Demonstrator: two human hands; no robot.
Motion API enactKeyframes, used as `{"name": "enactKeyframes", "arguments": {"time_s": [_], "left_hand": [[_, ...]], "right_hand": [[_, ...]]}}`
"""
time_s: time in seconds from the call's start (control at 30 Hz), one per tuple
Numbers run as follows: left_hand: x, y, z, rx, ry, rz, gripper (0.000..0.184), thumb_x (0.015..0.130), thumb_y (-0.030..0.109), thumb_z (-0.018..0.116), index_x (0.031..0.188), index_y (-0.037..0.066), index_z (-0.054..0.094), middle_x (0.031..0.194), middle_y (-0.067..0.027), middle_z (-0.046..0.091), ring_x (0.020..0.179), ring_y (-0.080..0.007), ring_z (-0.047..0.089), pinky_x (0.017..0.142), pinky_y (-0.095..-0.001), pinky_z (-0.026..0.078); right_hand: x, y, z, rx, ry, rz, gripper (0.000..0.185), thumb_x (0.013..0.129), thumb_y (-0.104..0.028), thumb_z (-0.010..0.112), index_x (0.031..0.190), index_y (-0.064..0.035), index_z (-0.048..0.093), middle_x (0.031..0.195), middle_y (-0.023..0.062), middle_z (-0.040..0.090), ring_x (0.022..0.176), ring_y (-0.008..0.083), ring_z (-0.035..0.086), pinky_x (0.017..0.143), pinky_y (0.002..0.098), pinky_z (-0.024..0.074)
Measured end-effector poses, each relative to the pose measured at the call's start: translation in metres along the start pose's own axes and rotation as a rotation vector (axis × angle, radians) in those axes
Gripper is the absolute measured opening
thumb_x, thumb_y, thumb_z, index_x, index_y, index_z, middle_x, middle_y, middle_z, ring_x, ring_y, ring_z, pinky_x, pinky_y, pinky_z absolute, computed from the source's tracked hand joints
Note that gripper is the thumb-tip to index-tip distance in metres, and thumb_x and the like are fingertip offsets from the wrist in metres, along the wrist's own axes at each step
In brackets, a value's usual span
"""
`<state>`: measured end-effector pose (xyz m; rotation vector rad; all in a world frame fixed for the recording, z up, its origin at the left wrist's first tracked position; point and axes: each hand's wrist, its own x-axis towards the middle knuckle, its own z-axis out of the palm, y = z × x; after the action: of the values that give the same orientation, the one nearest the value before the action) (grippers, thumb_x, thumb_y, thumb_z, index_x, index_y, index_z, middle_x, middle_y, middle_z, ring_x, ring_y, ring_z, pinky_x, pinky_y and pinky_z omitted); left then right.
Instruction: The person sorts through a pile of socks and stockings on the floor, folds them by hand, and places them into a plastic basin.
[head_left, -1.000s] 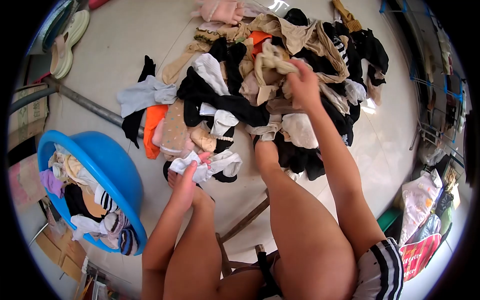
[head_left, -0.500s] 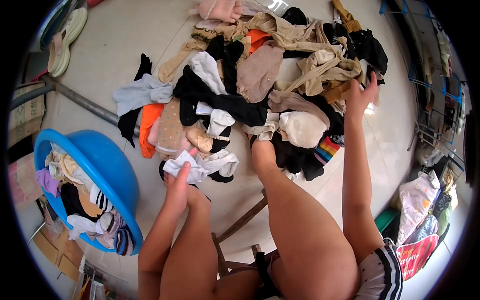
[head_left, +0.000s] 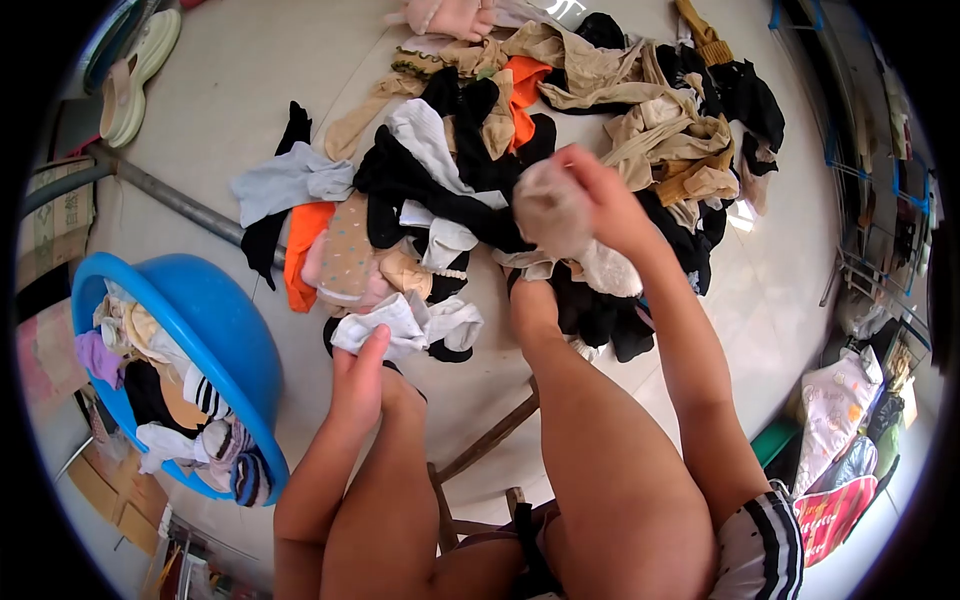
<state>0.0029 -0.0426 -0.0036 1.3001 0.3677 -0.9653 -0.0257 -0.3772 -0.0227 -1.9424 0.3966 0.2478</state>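
Closest in, the white sock (head_left: 395, 325) is held by the left hand (head_left: 358, 380), thumb laid over the fabric, the other fingers mostly hidden underneath, so how tightly it's gripped can't really be told. It's kinda bunched, with its length running roughly crosswise, off to the right of the thumb. A grey-white sock (head_left: 456, 325) is parked on the floor (head_left: 740, 330) just past its right end, and the blue tub (head_left: 225, 320), tipped so the socks inside are shown, is way nearer to this hand than to the other. Farther out and well to the right, a beige sock (head_left: 550, 212) is pinched by the right hand (head_left: 618, 210), fingers curled in almost closed at its right edge. So it's placed left of that hand, on the side facing the white sock, but the two are kept well apart by a stretch of pile. Its long axis looks near enough upright, though it's pretty blurred, so no promises. The long black sock (head_left: 420, 185) is seen left of it, slanted. Beyond that, an orange piece (head_left: 522, 100) and tangled beige stockings (head_left: 600, 60) are heaped, with the right hand the nearer one to them.
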Motion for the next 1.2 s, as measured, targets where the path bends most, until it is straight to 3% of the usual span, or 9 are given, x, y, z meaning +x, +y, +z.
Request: {"name": "enactKeyframes", "arguments": {"time_s": [0.13, 0.3, 0.37, 0.43, 0.63, 0.8, 0.93, 1.1, 1.2], "left_hand": [[-0.003, -0.002, -0.004, 0.066, 0.023, -0.016, 0.038, 0.087, 0.011, 0.049, 0.121, -0.004, 0.04, 0.119, -0.0134, 0.048, 0.109, -0.0209, 0.048, 0.094, -0.0346, 0.036], [-0.007, 0.001, -0.006, 0.07, 0.049, 0.017, 0.037, 0.085, 0.009, 0.049, 0.119, -0.003, 0.04, 0.117, -0.0119, 0.049, 0.108, -0.0196, 0.048, 0.094, -0.0326, 0.036], [-0.008, 0.008, 0.002, -0.045, 0.095, 0.02, 0.032, 0.083, 0.009, 0.055, 0.111, -0.002, 0.045, 0.105, -0.0074, 0.053, 0.096, -0.0119, 0.05, 0.084, -0.0251, 0.039], [-0.007, 0.014, 0.007, -0.072, 0.091, 0.011, 0.033, 0.083, 0.008, 0.055, 0.112, -0.002, 0.044, 0.106, -0.0079, 0.053, 0.097, -0.0124, 0.05, 0.085, -0.0259, 0.039], [-0.004, 0.018, 0.009, -0.122, 0.049, -0.018, 0.033, 0.082, 0.006, 0.054, 0.112, 0.0, 0.041, 0.107, -0.0084, 0.052, 0.098, -0.0133, 0.05, 0.087, -0.0283, 0.039], [-0.003, 0.016, 0.0, -0.113, 0.07, 0.024, 0.032, 0.083, 0.004, 0.052, 0.112, 0.0, 0.04, 0.107, -0.0088, 0.051, 0.096, -0.0129, 0.051, 0.086, -0.0279, 0.039], [0.004, 0.042, -0.019, 0.065, 0.269, 0.216, 0.045, 0.083, 0.003, 0.049, 0.123, -0.004, 0.03, 0.115, -0.0167, 0.046, 0.109, -0.0215, 0.047, 0.096, -0.0351, 0.035], [0.021, 0.035, -0.031, 0.642, 0.573, 0.518, 0.05, 0.083, 0.007, 0.052, 0.127, -0.002, 0.028, 0.12, -0.0139, 0.044, 0.112, -0.0209, 0.043, 0.095, -0.0327, 0.034], [0.011, 0.038, -0.006, 0.592, 0.022, 0.458, 0.064, 0.08, 0.018, 0.06, 0.13, 0.0, 0.025, 0.124, -0.0137, 0.041, 0.115, -0.0221, 0.04, 0.098, -0.0358, 0.03]], "right_hand": [[-0.016, -0.01, -0.056, -0.314, 0.66, 0.205, 0.024, 0.081, -0.007, 0.053, 0.104, -0.0049, 0.05, 0.081, 0.0054, 0.055, 0.073, 0.0139, 0.053, 0.07, 0.0247, 0.0431], [0.015, 0.011, -0.073, -1.157, 0.957, -0.393, 0.028, 0.079, -0.011, 0.056, 0.106, -0.006, 0.052, 0.086, 0.0085, 0.057, 0.072, 0.0231, 0.056, 0.062, 0.0302, 0.0456], [0.039, 0.03, -0.036, -0.356, 0.562, -0.06, 0.032, 0.078, -0.014, 0.058, 0.108, -0.0036, 0.053, 0.087, 0.0098, 0.059, 0.078, 0.0211, 0.059, 0.07, 0.0326, 0.0474], [0.064, 0.064, -0.001, -0.171, 0.143, 0.188, 0.046, 0.072, -0.022, 0.067, 0.111, -0.0021, 0.052, 0.1, 0.0151, 0.057, 0.091, 0.0247, 0.058, 0.079, 0.0324, 0.0462], [0.056, 0.049, 0.046, -0.654, 0.448, 0.165, 0.078, 0.061, -0.024, 0.076, 0.125, -0.0083, 0.036, 0.118, 0.0241, 0.038, 0.103, 0.0396, 0.046, 0.086, 0.0386, 0.042], [0.024, 0.072, 0.034, -0.492, 0.191, 0.274, 0.064, 0.067, -0.02, 0.072, 0.121, -0.0056, 0.04, 0.097, 0.0138, 0.055, 0.085, 0.0275, 0.056, 0.075, 0.0333, 0.0453], [0.015, 0.026, 0.018, 0.529, 0.376, 0.296, 0.026, 0.081, -0.01, 0.054, 0.106, -0.0041, 0.051, 0.094, 0.0044, 0.058, 0.083, 0.0131, 0.055, 0.074, 0.025, 0.0449], [-0.006, -0.068, 0.006, 1.1, 0.324, 0.177, 0.039, 0.082, -0.007, 0.052, 0.119, -0.0094, 0.039, 0.113, 0.008, 0.05, 0.094, 0.015, 0.052, 0.083, 0.0292, 0.0434], [-0.015, -0.086, 0.018, 0.961, 0.097, 0.021, 0.046, 0.078, -0.005, 0.058, 0.118, -0.0089, 0.038, 0.112, 0.0084, 0.05, 0.093, 0.0152, 0.053, 0.083, 0.028, 0.0424]]}}
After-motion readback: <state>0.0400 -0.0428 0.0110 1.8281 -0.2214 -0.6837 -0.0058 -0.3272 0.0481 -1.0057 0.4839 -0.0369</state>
